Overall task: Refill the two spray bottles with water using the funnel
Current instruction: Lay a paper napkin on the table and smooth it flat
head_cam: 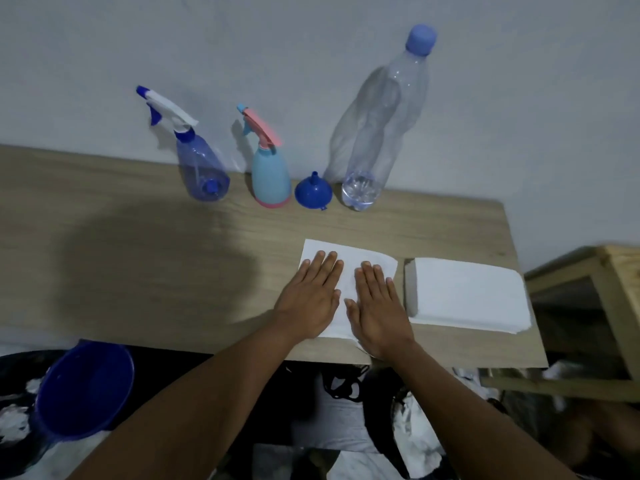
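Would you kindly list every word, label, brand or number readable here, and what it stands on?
None: no text is readable anywhere.
The water bottle carries no label; the blue spray bottle, the light-blue spray bottle, the funnel, the paper sheet and the paper stack show no print.

head view, facing down, seemingly near table (138, 271)

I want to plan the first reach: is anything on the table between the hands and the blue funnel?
Nothing visible. The left hand and right hand lie flat on a white paper sheet; only bare table lies between them and the funnel. The pale spray bottle and water bottle flank it closely.
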A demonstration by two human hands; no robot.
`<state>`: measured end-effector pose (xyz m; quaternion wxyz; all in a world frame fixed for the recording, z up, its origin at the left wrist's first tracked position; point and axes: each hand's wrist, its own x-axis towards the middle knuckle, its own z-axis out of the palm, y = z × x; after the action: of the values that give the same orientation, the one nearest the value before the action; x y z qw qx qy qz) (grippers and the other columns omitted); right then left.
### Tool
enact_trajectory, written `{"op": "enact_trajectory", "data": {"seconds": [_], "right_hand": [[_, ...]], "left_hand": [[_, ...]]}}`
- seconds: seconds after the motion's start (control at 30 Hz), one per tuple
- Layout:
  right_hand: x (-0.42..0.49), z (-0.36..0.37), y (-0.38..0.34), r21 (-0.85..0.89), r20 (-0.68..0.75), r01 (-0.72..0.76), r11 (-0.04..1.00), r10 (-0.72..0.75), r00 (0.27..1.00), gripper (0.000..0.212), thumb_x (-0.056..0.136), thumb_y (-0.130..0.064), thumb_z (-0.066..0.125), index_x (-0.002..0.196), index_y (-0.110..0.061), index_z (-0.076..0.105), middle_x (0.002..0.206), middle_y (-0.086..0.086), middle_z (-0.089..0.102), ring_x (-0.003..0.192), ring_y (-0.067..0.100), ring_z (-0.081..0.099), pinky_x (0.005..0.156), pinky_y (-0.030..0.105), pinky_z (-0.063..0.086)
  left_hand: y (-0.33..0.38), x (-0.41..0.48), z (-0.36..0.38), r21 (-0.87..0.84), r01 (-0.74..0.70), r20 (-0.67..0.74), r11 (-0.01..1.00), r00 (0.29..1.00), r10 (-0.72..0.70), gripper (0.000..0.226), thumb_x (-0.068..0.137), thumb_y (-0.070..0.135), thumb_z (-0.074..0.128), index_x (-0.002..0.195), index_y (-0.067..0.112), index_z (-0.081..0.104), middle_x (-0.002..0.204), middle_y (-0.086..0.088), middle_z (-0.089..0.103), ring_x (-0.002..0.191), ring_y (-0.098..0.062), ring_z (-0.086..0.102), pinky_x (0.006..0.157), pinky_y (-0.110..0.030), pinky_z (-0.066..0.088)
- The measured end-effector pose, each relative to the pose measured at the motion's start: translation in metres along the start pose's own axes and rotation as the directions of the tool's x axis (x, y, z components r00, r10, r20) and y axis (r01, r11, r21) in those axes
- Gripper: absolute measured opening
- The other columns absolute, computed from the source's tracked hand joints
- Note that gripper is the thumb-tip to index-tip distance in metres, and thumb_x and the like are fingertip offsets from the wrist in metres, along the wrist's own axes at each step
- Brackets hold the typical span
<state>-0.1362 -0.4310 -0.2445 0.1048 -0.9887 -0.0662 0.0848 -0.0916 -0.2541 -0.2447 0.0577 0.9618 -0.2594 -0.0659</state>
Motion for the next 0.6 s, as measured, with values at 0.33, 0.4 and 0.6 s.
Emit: {"op": "enact_trajectory", "data": {"seconds": [0.33,0.4,0.6], "right_hand": [[-0.04,0.014,-0.03,-0.023,-0.012,-0.048,0.999,0.048,0.999,0.068,0.102,-0.05,0.01,0.159,-0.011,0.005,0.167,0.004,-0.006,0.153,0.017,-0.015,0.126,0.045,0.0],[-0.043,0.017,-0.044,-0.026,-0.001,-0.055,0.998,0.055,0.999,0.069,0.101,-0.05,0.007,0.158,-0.011,0.003,0.166,0.004,-0.009,0.152,0.017,-0.017,0.125,0.045,-0.002],[-0.032,0.035,-0.105,-0.04,-0.041,-0.05,0.998,0.049,0.998,0.068,0.103,-0.049,0.011,0.158,-0.01,0.01,0.167,0.006,0.001,0.154,0.019,-0.007,0.123,0.046,0.002]], "left_hand": [[-0.003,-0.053,0.007,-0.023,-0.053,-0.021,0.998,0.998,0.052,0.058,0.104,0.038,0.019,0.156,0.013,0.015,0.165,-0.006,0.012,0.153,-0.021,0.005,0.123,-0.041,0.012],[-0.014,-0.064,0.005,-0.019,-0.069,-0.021,0.997,0.997,0.068,0.058,0.104,0.038,0.019,0.156,0.013,0.015,0.165,-0.006,0.012,0.153,-0.021,0.005,0.124,-0.041,0.014],[-0.072,-0.096,-0.002,0.006,-0.072,-0.022,0.997,0.997,0.072,0.058,0.105,0.039,0.019,0.156,0.013,0.016,0.165,-0.007,0.011,0.153,-0.023,0.005,0.121,-0.042,0.008]]}}
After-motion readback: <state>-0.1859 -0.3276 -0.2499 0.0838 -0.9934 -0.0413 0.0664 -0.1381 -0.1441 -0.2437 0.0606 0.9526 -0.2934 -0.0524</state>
